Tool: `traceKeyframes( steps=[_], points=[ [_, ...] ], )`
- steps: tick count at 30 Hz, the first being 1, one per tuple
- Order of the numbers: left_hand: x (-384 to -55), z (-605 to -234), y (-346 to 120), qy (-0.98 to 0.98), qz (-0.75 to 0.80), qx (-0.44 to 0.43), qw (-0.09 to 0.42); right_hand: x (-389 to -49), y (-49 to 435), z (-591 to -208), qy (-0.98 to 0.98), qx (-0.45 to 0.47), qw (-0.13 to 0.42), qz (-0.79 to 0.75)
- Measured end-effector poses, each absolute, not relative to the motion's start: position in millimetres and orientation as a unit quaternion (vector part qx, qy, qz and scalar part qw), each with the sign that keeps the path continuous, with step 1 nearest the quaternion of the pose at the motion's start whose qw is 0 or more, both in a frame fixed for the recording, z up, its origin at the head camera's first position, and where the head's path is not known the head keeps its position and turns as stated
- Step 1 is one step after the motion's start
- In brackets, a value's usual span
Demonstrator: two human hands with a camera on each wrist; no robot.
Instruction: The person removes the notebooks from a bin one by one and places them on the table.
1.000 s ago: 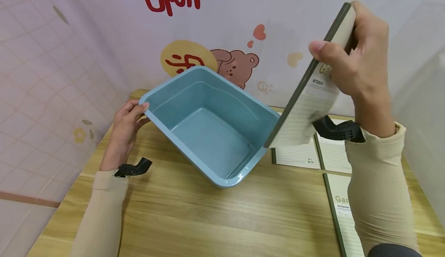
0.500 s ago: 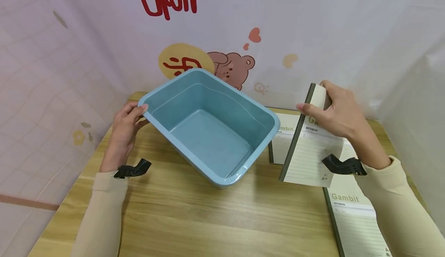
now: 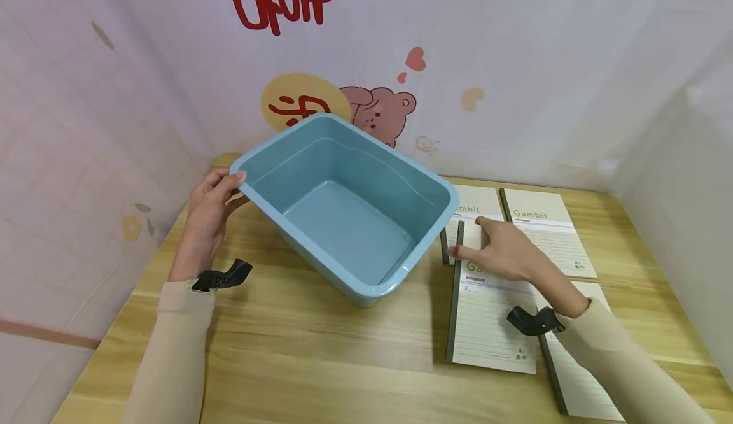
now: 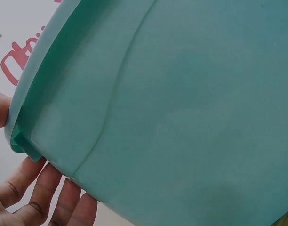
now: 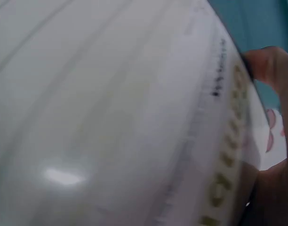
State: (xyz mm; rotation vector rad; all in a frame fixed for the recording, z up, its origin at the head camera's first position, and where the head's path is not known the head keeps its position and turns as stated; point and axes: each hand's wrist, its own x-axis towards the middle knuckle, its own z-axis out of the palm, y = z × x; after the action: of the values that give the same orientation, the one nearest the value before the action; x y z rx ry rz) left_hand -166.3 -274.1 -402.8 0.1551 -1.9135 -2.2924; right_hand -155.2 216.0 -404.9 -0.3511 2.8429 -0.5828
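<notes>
A light blue plastic tub (image 3: 366,169) stands tilted on the wooden table (image 3: 343,360), its left side raised. My left hand (image 3: 220,191) grips its left rim, thumb on top and fingers (image 4: 40,193) under the lip; the tub's outer wall (image 4: 181,113) fills the left wrist view. A cream, green-spined "Gambit" notebook (image 3: 492,316) lies flat on the table right of the tub. My right hand (image 3: 495,252) holds its top end, thumb at the spine edge. The right wrist view shows that cover (image 5: 111,117) close up and blurred, with my thumb (image 5: 268,66) at its edge.
Three more of the same notebooks lie on the right of the table: one (image 3: 475,207) partly behind the tub's right corner, one (image 3: 544,230) beside it, one (image 3: 578,373) under my right forearm. A printed backdrop (image 3: 515,61) closes off the back and sides.
My right hand has brought the notebook down from high in the air to lie flat on the table beside the tub. My left hand and the tub have stayed put.
</notes>
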Motion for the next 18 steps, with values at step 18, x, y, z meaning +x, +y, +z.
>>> traceKeyframes(
  steps=[18],
  points=[
    [-166.5, -402.1, -275.1, -0.633, -0.77, 0.047, 0.073, -127.5, 227.7, -446.0, 0.957, -0.207, 0.155, -0.129]
  ],
)
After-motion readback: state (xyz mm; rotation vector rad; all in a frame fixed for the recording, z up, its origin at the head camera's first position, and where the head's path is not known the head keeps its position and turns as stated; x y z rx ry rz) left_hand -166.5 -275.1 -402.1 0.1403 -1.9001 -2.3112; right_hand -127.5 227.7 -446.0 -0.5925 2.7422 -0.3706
